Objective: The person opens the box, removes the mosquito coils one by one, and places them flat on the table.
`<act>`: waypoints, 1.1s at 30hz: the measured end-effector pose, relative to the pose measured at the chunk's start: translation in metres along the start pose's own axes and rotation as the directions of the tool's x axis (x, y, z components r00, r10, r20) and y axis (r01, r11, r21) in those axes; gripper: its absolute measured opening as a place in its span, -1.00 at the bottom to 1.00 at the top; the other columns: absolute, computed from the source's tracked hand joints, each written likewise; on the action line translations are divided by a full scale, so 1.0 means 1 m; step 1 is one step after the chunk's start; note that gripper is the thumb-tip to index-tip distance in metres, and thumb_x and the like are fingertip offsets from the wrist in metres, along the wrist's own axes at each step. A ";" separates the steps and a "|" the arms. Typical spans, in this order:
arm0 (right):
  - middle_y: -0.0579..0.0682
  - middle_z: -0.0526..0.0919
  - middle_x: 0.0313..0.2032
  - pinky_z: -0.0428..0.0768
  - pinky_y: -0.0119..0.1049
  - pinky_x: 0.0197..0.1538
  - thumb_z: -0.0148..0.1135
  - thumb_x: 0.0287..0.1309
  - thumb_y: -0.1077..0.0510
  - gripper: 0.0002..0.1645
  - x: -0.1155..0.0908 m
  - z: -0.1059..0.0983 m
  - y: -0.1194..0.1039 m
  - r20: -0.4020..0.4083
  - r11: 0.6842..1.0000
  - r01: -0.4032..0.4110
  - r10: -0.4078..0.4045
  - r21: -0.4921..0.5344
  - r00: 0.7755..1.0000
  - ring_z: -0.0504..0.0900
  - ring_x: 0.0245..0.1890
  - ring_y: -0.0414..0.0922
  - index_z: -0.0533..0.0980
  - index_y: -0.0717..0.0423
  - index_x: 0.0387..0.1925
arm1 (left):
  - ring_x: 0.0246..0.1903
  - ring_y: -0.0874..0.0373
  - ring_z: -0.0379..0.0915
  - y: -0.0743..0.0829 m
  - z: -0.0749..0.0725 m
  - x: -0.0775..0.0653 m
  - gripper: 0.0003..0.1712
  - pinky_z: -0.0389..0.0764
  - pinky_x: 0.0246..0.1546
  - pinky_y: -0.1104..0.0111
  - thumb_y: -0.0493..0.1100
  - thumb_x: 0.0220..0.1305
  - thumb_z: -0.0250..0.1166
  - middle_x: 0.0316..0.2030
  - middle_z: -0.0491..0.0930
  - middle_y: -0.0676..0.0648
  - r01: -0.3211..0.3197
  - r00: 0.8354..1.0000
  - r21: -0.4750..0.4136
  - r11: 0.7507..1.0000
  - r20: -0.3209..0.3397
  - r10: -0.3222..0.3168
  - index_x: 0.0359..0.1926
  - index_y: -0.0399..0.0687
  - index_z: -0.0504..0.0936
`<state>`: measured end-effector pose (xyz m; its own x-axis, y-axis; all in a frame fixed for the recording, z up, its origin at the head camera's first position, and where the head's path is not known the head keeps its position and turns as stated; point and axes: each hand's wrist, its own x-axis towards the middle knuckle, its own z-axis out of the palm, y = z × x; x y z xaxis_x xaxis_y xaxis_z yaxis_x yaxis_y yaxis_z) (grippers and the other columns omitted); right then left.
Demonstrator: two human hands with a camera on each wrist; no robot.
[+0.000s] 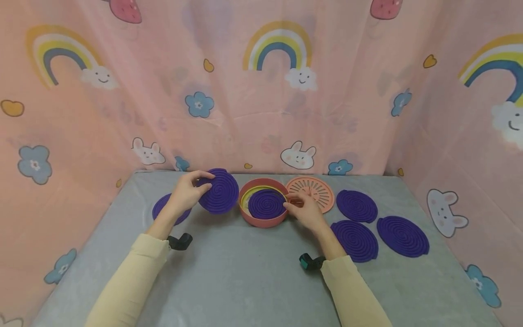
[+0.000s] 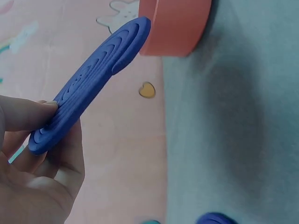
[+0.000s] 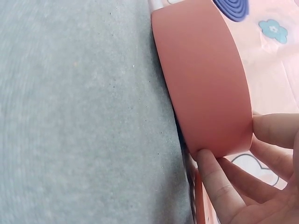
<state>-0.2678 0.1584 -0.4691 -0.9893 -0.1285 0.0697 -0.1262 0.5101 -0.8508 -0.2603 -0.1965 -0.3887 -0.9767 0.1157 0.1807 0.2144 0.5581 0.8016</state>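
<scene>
My left hand (image 1: 187, 193) pinches a purple mosquito coil (image 1: 221, 193) by its left edge, thumb on one face and fingers behind. In the left wrist view that coil (image 2: 96, 79) is tilted and held above the table. Just right of it stands a round pink box (image 1: 265, 223), with a yellow ring and another purple coil (image 1: 267, 204) inside. My right hand (image 1: 307, 212) holds the box at its right side; in the right wrist view the thumb lies at the rim and fingers touch the outer wall (image 3: 205, 84).
A slotted orange lid (image 1: 323, 193) lies behind my right hand. Three more coils lie at the right, one of them (image 1: 403, 236) farthest out. Another coil (image 1: 160, 208) is partly hidden under my left wrist. A patterned pink curtain (image 1: 253, 122) rises behind the grey table (image 1: 245, 281).
</scene>
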 end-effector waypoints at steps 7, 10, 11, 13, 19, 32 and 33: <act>0.22 0.60 0.15 0.59 0.08 0.16 0.32 0.36 0.06 -0.56 0.001 -0.002 -0.001 -0.004 1.000 -0.004 0.004 0.003 1.000 0.60 0.15 0.14 0.57 0.12 0.20 | 0.41 -0.35 0.17 -0.028 0.002 0.002 -0.66 0.22 0.41 -0.18 -0.31 0.42 0.25 0.38 0.38 -0.28 0.121 0.992 -0.028 0.992 -0.025 -0.122 0.17 -0.20 0.63; 0.22 0.60 0.15 0.59 0.08 0.15 0.33 0.36 0.07 -0.56 0.001 -0.002 -0.001 -0.005 1.000 -0.004 0.004 0.007 1.000 0.60 0.15 0.15 0.57 0.12 0.19 | 0.45 -0.36 0.09 -0.040 0.005 0.004 -0.65 0.16 0.43 -0.18 -0.32 0.42 0.25 0.41 0.34 -0.28 0.174 0.984 -0.067 0.983 -0.017 -0.175 0.19 -0.21 0.62; 0.22 0.60 0.15 0.60 0.08 0.15 0.33 0.36 0.07 -0.56 0.002 -0.002 -0.001 -0.007 1.000 -0.005 0.005 0.007 1.000 0.60 0.14 0.15 0.57 0.12 0.19 | 0.46 -0.34 0.06 -0.044 0.007 0.004 -0.64 0.14 0.44 -0.18 -0.32 0.41 0.25 0.42 0.33 -0.28 0.191 0.981 -0.086 0.978 -0.012 -0.192 0.20 -0.21 0.61; 0.22 0.61 0.15 0.61 0.06 0.14 0.33 0.36 0.07 -0.56 0.002 -0.001 -0.001 -0.007 1.000 -0.002 0.002 0.002 1.000 0.61 0.14 0.14 0.57 0.13 0.20 | 0.48 -0.33 0.02 -0.049 0.009 0.006 -0.63 0.10 0.46 -0.18 -0.32 0.41 0.24 0.44 0.30 -0.28 0.226 0.974 -0.125 0.966 -0.002 -0.228 0.21 -0.22 0.60; 0.18 0.62 0.14 0.61 0.04 0.14 0.32 0.36 0.06 -0.57 0.003 0.001 -0.001 -0.011 1.000 -0.004 0.004 -0.003 1.000 0.61 0.13 0.12 0.58 0.11 0.19 | 0.51 -0.29 -0.05 -0.062 0.018 0.010 -0.61 0.08 0.47 -0.15 -0.33 0.42 0.23 0.48 0.21 -0.29 0.332 0.943 -0.192 0.924 0.029 -0.333 0.23 -0.23 0.58; 0.21 0.63 0.13 0.62 0.05 0.12 0.32 0.36 0.06 -0.56 0.001 0.003 0.001 -0.014 1.000 0.000 0.000 -0.004 1.000 0.62 0.12 0.13 0.57 0.11 0.20 | 0.16 -0.23 0.43 -0.073 0.030 0.011 -0.49 0.46 0.24 -0.02 -0.30 0.38 0.29 0.21 0.46 -0.42 0.370 0.929 -0.132 0.920 0.043 -0.368 0.32 -0.28 0.48; 0.20 0.63 0.13 0.62 0.05 0.12 0.32 0.36 0.05 -0.56 0.001 0.003 0.001 -0.014 1.000 -0.003 0.003 -0.005 1.000 0.62 0.12 0.13 0.58 0.11 0.20 | 0.21 -0.27 0.41 -0.073 0.031 0.012 -0.49 0.44 0.27 -0.05 -0.30 0.38 0.29 0.23 0.45 -0.43 0.355 0.935 -0.098 0.930 0.041 -0.353 0.31 -0.28 0.49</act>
<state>-0.2685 0.1563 -0.4714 -0.9906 -0.1147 0.0743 -0.1233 0.5149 -0.8483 -0.2876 -0.2105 -0.4621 -0.9890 -0.0553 -0.1369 -0.1466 0.4792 0.8654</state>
